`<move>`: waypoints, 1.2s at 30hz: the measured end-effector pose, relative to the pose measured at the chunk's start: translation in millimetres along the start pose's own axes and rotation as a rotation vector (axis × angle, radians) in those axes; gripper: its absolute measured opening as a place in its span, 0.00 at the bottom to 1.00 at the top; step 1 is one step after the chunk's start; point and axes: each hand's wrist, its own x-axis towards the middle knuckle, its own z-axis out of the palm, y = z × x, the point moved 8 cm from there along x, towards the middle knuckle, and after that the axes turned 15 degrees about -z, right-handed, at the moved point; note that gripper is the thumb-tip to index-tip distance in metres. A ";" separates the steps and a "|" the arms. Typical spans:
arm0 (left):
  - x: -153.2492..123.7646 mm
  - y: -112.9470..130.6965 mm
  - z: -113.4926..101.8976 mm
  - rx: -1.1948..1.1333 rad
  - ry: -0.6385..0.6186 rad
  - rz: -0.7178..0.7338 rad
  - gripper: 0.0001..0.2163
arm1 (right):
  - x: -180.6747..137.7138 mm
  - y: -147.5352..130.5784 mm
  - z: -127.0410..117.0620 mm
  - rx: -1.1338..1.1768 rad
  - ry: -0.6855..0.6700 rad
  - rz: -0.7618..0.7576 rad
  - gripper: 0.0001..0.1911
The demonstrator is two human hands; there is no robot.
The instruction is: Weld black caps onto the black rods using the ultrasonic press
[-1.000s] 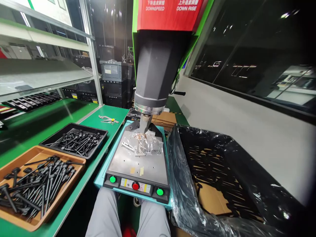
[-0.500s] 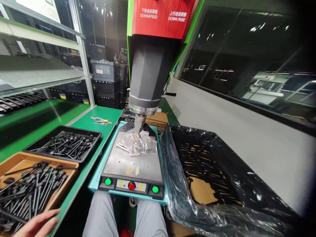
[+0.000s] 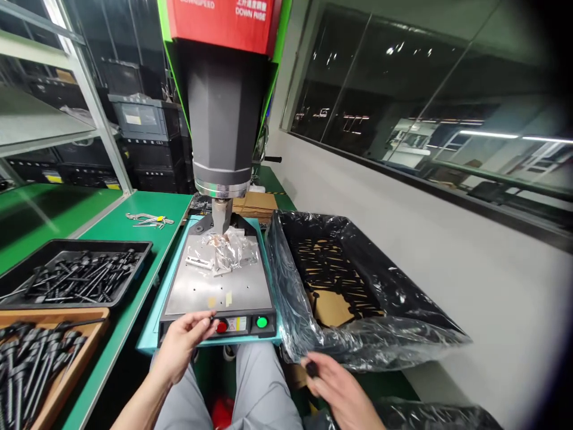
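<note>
My left hand (image 3: 181, 343) is over the front edge of the press base, left of the red button (image 3: 222, 326). Its thumb and fingers pinch a small dark piece (image 3: 213, 319), mostly hidden. At the lower right, my right hand (image 3: 340, 388) is closed on a black knob-like part (image 3: 312, 369), whose full shape is hidden by the fingers. That hand is just in front of the plastic-lined black bin (image 3: 362, 343). A plastic-wrapped fixture (image 3: 230, 248) sits on the metal plate under the press head (image 3: 222, 119).
Left, a black tray (image 3: 145, 263) and a tan tray (image 3: 96, 319) hold many black rod-like parts. Pliers (image 3: 150, 219) lie on the green table. Black parts lie in rows over cardboard (image 3: 331, 307) inside the bin. A green button (image 3: 262, 322) is on the press base.
My left hand has moved from the tan tray to the front of the press. My right hand has come into view holding a black part. The view has swung right.
</note>
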 end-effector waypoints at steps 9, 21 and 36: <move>-16.0 14.1 32.2 -0.092 -0.070 0.086 0.15 | 68.3 -0.5 183.0 0.249 -0.250 -0.113 0.19; -13.6 12.6 40.1 -0.016 -0.176 -0.019 0.10 | 66.4 8.7 197.2 0.505 -0.380 0.155 0.20; -5.5 16.2 35.7 0.194 -0.093 0.064 0.09 | 72.9 10.1 193.4 0.338 -0.296 -0.068 0.19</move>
